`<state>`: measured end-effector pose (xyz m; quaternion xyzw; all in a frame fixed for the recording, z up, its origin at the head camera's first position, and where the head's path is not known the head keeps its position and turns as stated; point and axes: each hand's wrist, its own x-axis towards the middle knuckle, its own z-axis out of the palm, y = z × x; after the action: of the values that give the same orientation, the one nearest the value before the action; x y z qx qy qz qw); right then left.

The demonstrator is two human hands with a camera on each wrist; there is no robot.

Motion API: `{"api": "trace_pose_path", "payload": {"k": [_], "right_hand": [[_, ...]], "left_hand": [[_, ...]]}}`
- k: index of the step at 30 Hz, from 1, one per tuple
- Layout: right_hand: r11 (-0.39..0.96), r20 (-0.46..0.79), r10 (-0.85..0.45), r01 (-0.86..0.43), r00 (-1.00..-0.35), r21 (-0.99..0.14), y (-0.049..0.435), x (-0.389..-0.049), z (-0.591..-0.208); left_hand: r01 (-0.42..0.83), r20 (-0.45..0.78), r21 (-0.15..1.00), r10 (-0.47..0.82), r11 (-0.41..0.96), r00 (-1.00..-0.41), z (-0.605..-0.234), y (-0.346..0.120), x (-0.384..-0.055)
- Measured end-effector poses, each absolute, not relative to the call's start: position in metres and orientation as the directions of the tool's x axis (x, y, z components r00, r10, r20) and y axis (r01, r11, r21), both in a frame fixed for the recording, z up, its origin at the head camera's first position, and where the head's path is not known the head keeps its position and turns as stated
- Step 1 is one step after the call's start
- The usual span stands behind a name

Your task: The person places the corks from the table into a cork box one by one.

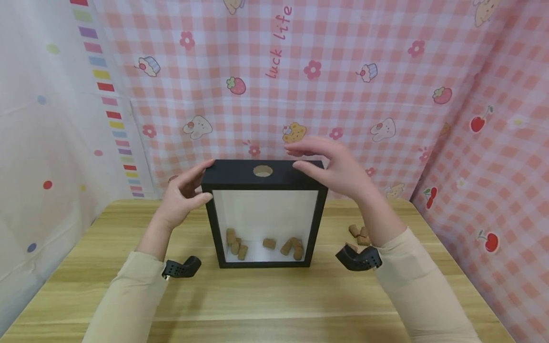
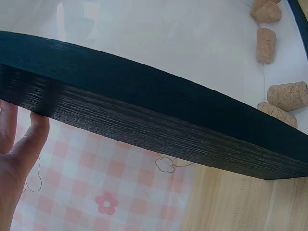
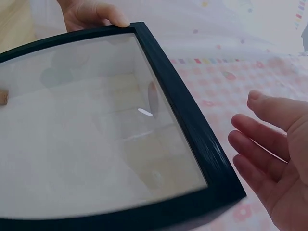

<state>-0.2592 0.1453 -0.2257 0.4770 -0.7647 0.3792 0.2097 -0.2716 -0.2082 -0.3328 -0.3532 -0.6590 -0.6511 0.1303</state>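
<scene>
A black-framed shadow box (image 1: 231, 174) with a clear front and a round hole (image 1: 263, 171) in its top stands upright on the table. Several wine corks lie along its floor, among them a left cork (image 1: 242, 252) and a middle cork (image 1: 269, 244). My left hand (image 1: 177, 200) grips the box's upper left corner, thumb at the front edge, fingers against the side; its fingers (image 2: 36, 132) also show in the left wrist view. Over the top right corner hovers my right hand (image 1: 336, 166), fingers loosely bent, holding nothing; the right wrist view shows it (image 3: 279, 149) apart from the frame.
Several loose corks (image 1: 362, 240) lie on the wooden table (image 1: 266, 305) right of the box, partly behind my right forearm. A pink checked cloth (image 1: 257, 114) hangs behind, with more cloth at both sides. Black wrist mounts (image 1: 182, 267) jut inward from both sleeves.
</scene>
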Motion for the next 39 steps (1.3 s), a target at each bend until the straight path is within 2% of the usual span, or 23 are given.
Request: {"api": "trace_pose_path", "payload": {"k": [4,15,27,35,39], "right_hand": [[0.245,0.715,-0.542,-0.897,-0.441,-0.368,0.159,-0.253,-0.23],[0.314,0.721,-0.483,-0.867,-0.497,-0.387,0.201,-0.234,-0.251],[0.401,0.63,-0.435,-0.765,-0.643,-0.505,0.244,-0.233,-0.306],[0.471,0.529,-0.343,-0.629,-0.776,-0.618,0.266,-0.234,-0.354],[0.503,0.49,-0.298,-0.572,-0.819,-0.648,0.274,-0.234,-0.374]], "left_hand": [[0.637,0.633,0.765,0.295,-0.096,-0.716,-0.333,-0.208,-0.272],[0.644,0.646,0.756,0.296,-0.121,-0.703,-0.332,-0.207,-0.272],[0.64,0.645,0.757,0.304,-0.132,-0.701,-0.332,-0.207,-0.272],[0.638,0.642,0.76,0.303,-0.126,-0.704,-0.332,-0.207,-0.272],[0.639,0.644,0.758,0.305,-0.133,-0.701,-0.332,-0.206,-0.272]]}}
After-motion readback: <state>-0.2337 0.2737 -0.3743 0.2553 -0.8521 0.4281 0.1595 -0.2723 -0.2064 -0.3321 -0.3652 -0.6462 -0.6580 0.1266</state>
